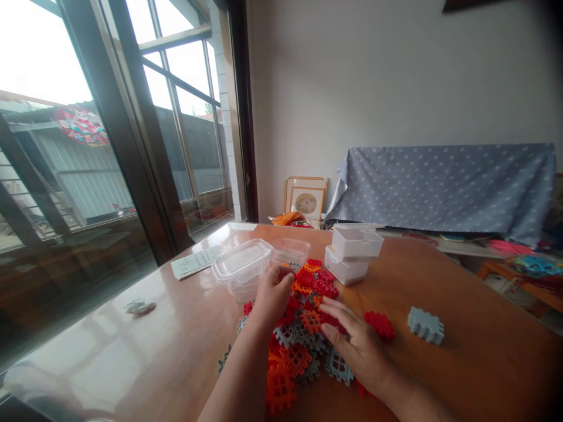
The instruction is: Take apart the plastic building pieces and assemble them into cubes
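Note:
A heap of square plastic building tiles with notched edges covers the middle of the table, in red, orange and grey. My left hand [276, 286] is over the far side of the heap, fingers curled into a pinch; what they hold, if anything, is hidden. My right hand [354, 340] lies along the heap's right side with its fingers stretched out. Near its fingertips is an orange window tile [311, 322], and a light grey window tile [338, 366] shows below the thumb. Right of that hand are a red tile stack [380, 325] and a light grey tile stack [426, 325].
Clear plastic tubs [241, 261] stand behind my left hand. Two white boxes [347, 265] are stacked at the far side of the table [440, 281]. A paper sheet [196, 262] and a small plastic packet [139, 306] lie to the left, near the window.

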A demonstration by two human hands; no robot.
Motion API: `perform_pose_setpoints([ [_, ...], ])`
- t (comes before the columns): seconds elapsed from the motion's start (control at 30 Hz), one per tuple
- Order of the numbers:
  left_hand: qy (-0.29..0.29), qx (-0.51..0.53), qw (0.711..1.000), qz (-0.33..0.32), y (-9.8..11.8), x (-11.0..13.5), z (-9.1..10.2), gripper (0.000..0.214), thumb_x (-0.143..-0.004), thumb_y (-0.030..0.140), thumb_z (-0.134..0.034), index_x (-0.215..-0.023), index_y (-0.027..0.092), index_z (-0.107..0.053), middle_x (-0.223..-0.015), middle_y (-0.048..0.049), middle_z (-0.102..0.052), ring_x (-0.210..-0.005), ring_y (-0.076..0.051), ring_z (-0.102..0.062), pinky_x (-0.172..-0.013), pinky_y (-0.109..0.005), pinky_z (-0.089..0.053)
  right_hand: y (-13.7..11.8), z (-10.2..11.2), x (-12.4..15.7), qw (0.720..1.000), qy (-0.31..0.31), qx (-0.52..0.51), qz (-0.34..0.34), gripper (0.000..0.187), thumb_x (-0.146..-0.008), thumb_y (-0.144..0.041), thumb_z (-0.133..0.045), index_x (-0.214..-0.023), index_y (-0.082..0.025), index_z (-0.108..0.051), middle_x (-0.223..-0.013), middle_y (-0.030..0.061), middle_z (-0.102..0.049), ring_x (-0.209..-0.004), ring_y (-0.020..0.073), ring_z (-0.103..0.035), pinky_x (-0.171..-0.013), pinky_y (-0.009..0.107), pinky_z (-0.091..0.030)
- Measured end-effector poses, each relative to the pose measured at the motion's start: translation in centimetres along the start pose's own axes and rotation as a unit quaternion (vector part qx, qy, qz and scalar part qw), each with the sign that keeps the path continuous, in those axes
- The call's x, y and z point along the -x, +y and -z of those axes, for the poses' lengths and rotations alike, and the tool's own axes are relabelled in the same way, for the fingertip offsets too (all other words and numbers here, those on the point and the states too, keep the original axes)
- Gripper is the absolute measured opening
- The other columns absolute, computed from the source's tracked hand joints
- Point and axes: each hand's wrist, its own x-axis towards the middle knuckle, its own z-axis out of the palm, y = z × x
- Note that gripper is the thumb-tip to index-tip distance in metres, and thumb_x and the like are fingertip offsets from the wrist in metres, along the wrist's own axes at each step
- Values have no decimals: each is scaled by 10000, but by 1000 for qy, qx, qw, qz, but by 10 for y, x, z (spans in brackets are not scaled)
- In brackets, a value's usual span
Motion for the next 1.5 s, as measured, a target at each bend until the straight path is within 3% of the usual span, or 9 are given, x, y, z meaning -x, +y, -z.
perform_pose_setpoints([
  [0.2,-143,-161,971,-103,10,19,0,234,-736,295,-688,-961,260,-746,-972,-71,-735,-908,-267,-648,-816,-353,-472,-8,13,5,1000,10,17,-12,400,-1012,-395,-446,-1364,-284,-600,-1415,83,-619,-1342,270,-543,-1151,482,-432],
  [0.37,-292,-308,891,-162,16,34,-5,817,-634,510,-821,-1390,333,-567,-1360,-98,-627,-1301,-389,-515,-1167,-584,-240,-2,26,7,996,38,31,-75,372,-1007,-396,-415,-1294,-286,-625,-1274,71,-713,-1184,262,-660,-1015,397,-528],
  [0.5,-342,-419,829,-143,3,39,-16,1157,-566,664,-791,-1562,305,-323,-1606,-143,-368,-1472,-439,-303,-1195,-670,-67,-5,33,8,995,34,54,-78,338,-996,-397,-434,-1225,-290,-659,-1191,57,-750,-1097,252,-699,-960,364,-537],
  [0.6,-337,-462,809,-136,-3,40,-21,1133,-591,677,-757,-1559,275,-327,-1623,-160,-331,-1487,-424,-285,-1206,-656,-51,-10,33,9,995,22,71,-64,314,-989,-385,-441,-1163,-297,-687,-1138,52,-763,-1036,245,-713,-907,349,-540],
  [0.73,-310,-485,803,-154,-1,38,-25,1004,-587,577,-791,-1478,273,-442,-1533,-140,-471,-1395,-417,-422,-1193,-627,-169,-11,29,10,995,6,85,-60,297,-972,-354,-457,-1107,-282,-712,-1031,43,-776,-928,232,-722,-827,319,-533],
  [0.9,-311,-503,787,-178,8,37,-32,685,-644,436,-749,-1285,271,-576,-1304,-108,-624,-1169,-377,-588,-1014,-532,-425,-7,31,9,995,5,87,-50,298,-976,-340,-444,-1066,-259,-716,-989,37,-770,-895,215,-712,-801,290,-501],
  [1.03,-315,-517,774,-184,11,34,-38,529,-674,369,-705,-1184,272,-599,-1235,-87,-640,-1075,-335,-620,-926,-463,-471,-4,35,8,994,29,93,-57,290,-979,-329,-447,-1072,-264,-714,-1010,36,-770,-925,209,-710,-819,280,-482],
  [1.23,-315,-477,795,-204,7,25,-38,436,-662,272,-701,-1092,256,-629,-1110,-56,-662,-972,-264,-623,-844,-347,-479,1,36,8,993,40,94,-51,269,-978,-305,-461,-1059,-269,-715,-999,34,-766,-923,201,-707,-812,270,-466],
  [1.5,-225,-293,913,-171,-1,4,-21,344,-688,175,-669,-1031,195,-656,-978,-23,-681,-855,-171,-592,-785,-278,-470,2,40,7,992,56,99,-60,238,-957,-293,-481,-980,-263,-716,-934,23,-762,-864,197,-700,-748,271,-444],
])
